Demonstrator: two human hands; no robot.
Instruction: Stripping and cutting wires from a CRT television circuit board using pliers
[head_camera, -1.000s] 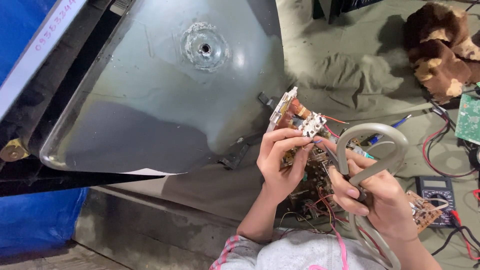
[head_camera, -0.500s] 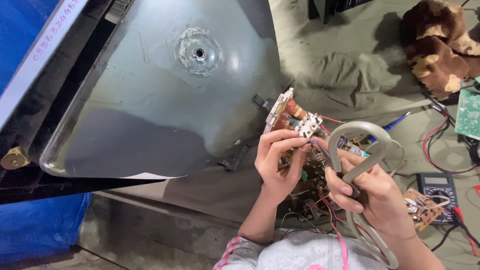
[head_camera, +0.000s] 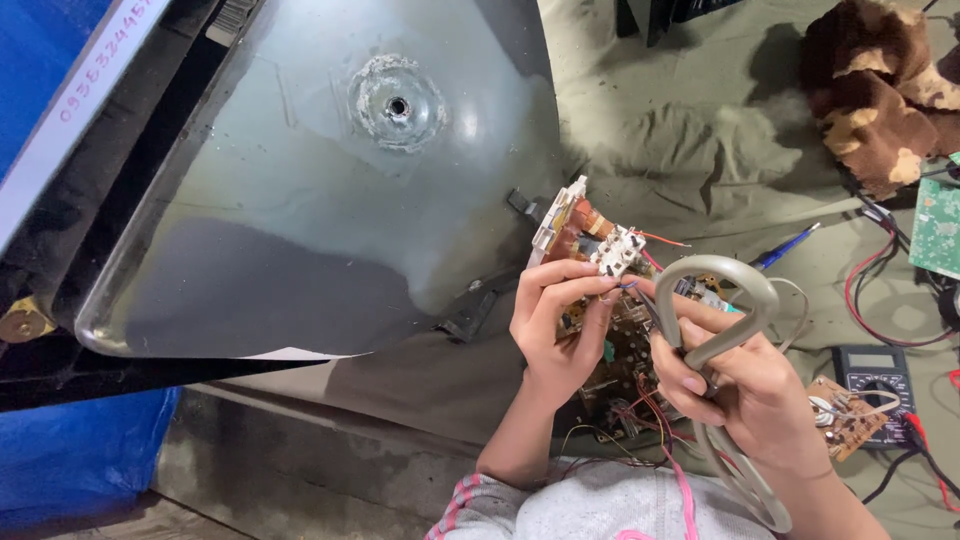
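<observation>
Fingers of the left hand (head_camera: 555, 335) pinch the lower part of a brown circuit board (head_camera: 585, 260), which stands up on its edge over the olive cloth (head_camera: 640, 150) that covers the floor, near the middle of the cloth and just beside the big grey picture tube (head_camera: 300, 190). Its long axis runs from the lower right, where a tangle of coloured wires (head_camera: 630, 420) hangs, up to the upper left, and its white plastic end points toward the tube. A white connector block (head_camera: 615, 250) sits on the board just above the fingertips. The right hand (head_camera: 745, 385) is closed around a thick grey cable (head_camera: 720, 310); the cable makes a loop above this hand, then goes down past the wrist to the bottom edge of the view. The thumb and first finger of this hand also reach to the board, close to the left fingertips, but I cannot tell if they touch it. A blue pen-like tool (head_camera: 785, 247) lies on the cloth to the right of the board. Near the right edge of the cloth there is a black multimeter (head_camera: 872, 372) with red and black leads, a small brown board (head_camera: 845, 420) touching it, a green board (head_camera: 938, 228) and a brown and tan plush thing (head_camera: 880, 90) at the upper right corner.
</observation>
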